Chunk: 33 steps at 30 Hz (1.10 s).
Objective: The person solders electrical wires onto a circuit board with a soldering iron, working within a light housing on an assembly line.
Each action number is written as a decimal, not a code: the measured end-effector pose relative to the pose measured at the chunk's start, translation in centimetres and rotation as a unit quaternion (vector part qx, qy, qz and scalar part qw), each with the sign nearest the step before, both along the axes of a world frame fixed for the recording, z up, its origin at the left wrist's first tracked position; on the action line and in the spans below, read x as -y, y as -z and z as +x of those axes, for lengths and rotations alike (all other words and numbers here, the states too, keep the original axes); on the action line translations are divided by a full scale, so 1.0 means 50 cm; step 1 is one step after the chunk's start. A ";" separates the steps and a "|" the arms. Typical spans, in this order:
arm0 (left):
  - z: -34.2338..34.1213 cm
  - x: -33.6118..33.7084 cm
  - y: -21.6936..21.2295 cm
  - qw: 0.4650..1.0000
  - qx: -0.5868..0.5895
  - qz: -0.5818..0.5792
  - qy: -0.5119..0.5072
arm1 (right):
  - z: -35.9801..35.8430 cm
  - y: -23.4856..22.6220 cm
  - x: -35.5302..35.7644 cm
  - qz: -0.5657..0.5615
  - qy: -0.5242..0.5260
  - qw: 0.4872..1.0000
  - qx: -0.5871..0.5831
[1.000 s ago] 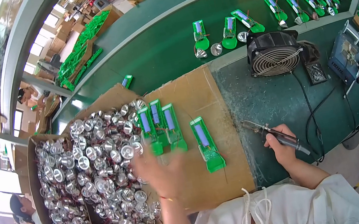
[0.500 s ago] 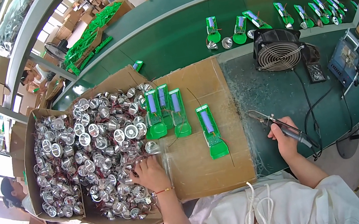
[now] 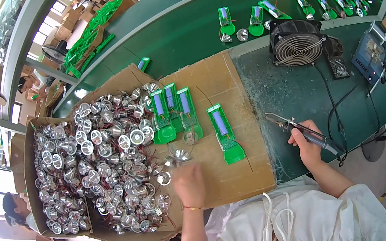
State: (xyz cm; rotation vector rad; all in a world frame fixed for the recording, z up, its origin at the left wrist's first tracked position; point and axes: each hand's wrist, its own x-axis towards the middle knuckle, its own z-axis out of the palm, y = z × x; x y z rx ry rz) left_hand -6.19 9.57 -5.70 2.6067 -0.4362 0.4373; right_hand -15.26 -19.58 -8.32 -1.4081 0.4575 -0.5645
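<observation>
At the near edge of a flattened cardboard sheet laid over the green workbench, the person's left hand is blurred, its fingers reaching toward a shiny silver reflector cup with thin wires that sits just past the fingertips; whether they have closed on it I cannot tell. To the left, a heap of the same silver reflector cups spills over the cardboard, and a shallow cardboard tray beside it is filled with more of them. Just beyond the hand stand three green plastic housings side by side, each with a blue cylindrical cell in it, and a fourth green housing lies apart to their right, near the middle of the sheet

Off the right edge of the cardboard, the right hand is wrapped firmly around the handle of a soldering iron, its metal tip pointing up and left over the bench, its cable trailing away toward the lower right. Behind it sits a small black fan facing up, with a blue soldering station further right. Along the far green conveyor runs a row of more green housings. Another person is at the left rim
</observation>
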 end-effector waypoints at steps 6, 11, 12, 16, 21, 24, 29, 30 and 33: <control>-0.005 0.048 -0.017 0.995 0.015 -0.062 0.083 | -0.007 -0.007 -0.004 -0.007 -0.013 1.000 0.006; 0.017 0.008 -0.035 0.973 0.054 0.203 0.099 | -0.012 -0.012 -0.003 0.001 -0.012 1.000 0.004; 0.019 -0.004 -0.022 0.972 0.054 0.203 0.100 | -0.013 -0.011 -0.003 -0.008 -0.011 1.000 0.007; 0.022 -0.016 -0.012 0.991 0.132 0.033 0.016 | -0.016 -0.007 -0.005 -0.003 -0.014 1.000 0.006; 0.024 -0.036 0.006 0.983 0.152 0.052 -0.093 | -0.016 -0.010 -0.003 -0.006 -0.022 1.000 0.006; 0.032 -0.042 0.014 0.978 0.173 0.099 -0.056 | -0.012 -0.012 -0.005 0.006 -0.012 1.000 0.009; 0.053 -0.018 0.006 0.972 0.137 0.164 -0.097 | -0.015 -0.014 -0.009 -0.012 -0.022 1.000 -0.001; 0.057 -0.028 0.011 0.975 0.130 0.160 -0.087 | -0.015 -0.017 -0.010 -0.022 -0.024 0.999 -0.003; 0.068 -0.036 0.008 0.974 0.140 0.161 -0.080 | -0.012 -0.023 -0.004 0.001 -0.012 1.000 0.000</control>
